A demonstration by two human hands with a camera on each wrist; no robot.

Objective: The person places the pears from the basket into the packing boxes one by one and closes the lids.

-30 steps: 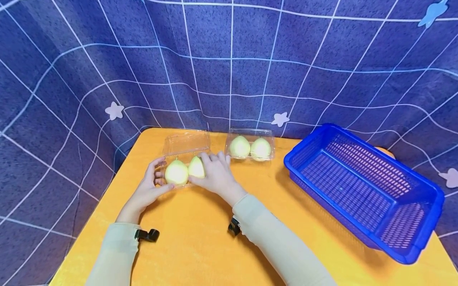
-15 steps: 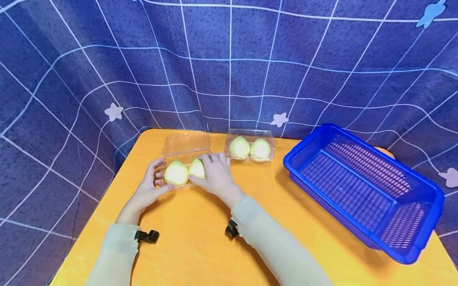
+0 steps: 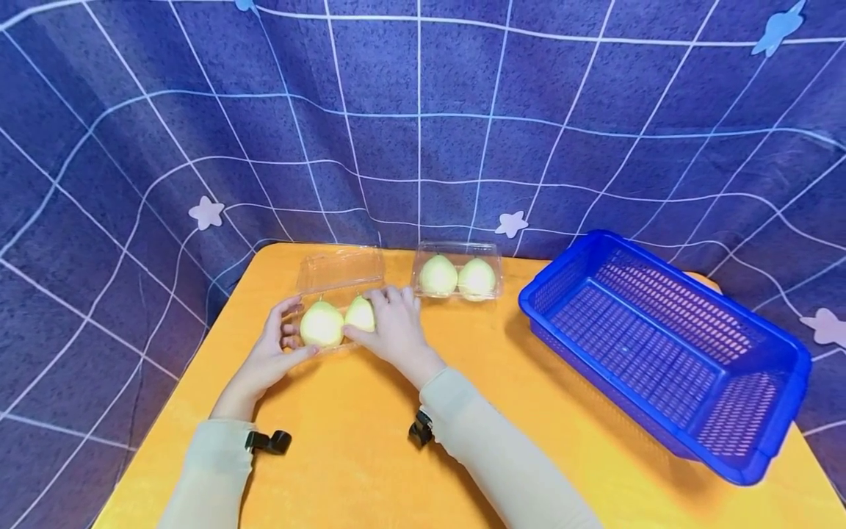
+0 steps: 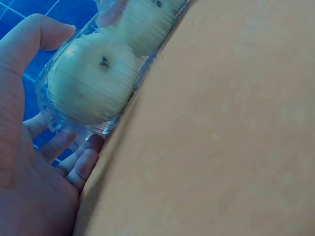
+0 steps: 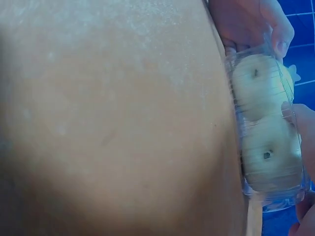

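An opened clear plastic clamshell box (image 3: 340, 269) lies at the table's left, its lid folded back toward the curtain. Two pale yellow-green pears sit side by side in its base, a left pear (image 3: 322, 325) and a right pear (image 3: 360, 314). My left hand (image 3: 269, 358) holds the base's left end, thumb at the front and fingers behind the side wall. My right hand (image 3: 402, 332) grips the right pear from above, thumb in front and fingers over its far side. In the left wrist view, the left pear (image 4: 91, 81) shows its dark blossom end through the ribbed wall.
Behind and to the right stands a second clear clamshell box (image 3: 496, 258) with two pears in it. A blue perforated plastic basket (image 3: 617, 393) fills the table's right side. The yellow table (image 3: 344, 448) backs onto a dark blue checked curtain (image 3: 390, 147).
The head view has shifted slightly, so everything sits a little lower and further left. Both hands keep the same hold on the box and the right pear.
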